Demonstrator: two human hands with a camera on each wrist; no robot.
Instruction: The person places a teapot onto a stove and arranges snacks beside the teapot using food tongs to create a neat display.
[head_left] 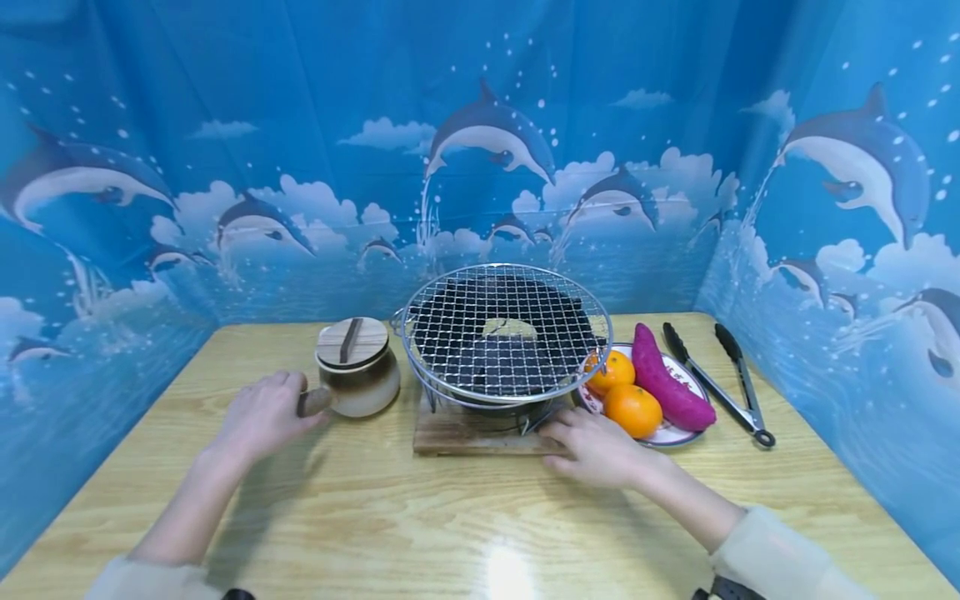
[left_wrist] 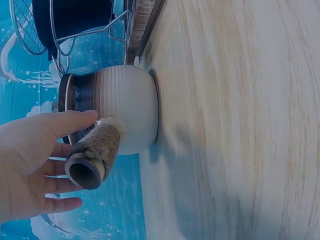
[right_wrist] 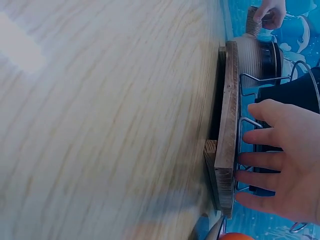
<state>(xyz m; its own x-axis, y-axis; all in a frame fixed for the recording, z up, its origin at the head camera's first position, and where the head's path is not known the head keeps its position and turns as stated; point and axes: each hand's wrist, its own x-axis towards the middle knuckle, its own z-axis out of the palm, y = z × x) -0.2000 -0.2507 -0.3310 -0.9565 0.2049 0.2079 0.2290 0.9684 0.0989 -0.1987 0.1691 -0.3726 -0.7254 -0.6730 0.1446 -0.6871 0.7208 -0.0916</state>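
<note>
On the left stands a cream and brown ceramic pot (head_left: 365,390) with a wooden lid (head_left: 367,335) and a rope-wrapped side handle (left_wrist: 101,142). My left hand (head_left: 262,415) is around this handle, thumb on the near side and straight fingers behind, not closed on it. In the middle, a round wire grill net (head_left: 506,342) tops a dark stove in a wire stand, set on a wooden board (head_left: 480,439). My right hand (head_left: 596,447) is at the board's right end, fingers extended beside the stand's wire legs; whether they touch it I cannot tell.
Right of the stove, a plate (head_left: 670,439) holds an orange (head_left: 633,410), another orange (head_left: 617,372) and a purple sweet potato (head_left: 671,387). Black-handled tongs (head_left: 738,408) lie spread beyond it. A blue dolphin-print curtain (head_left: 480,142) encloses the table (head_left: 420,533) at the back and sides.
</note>
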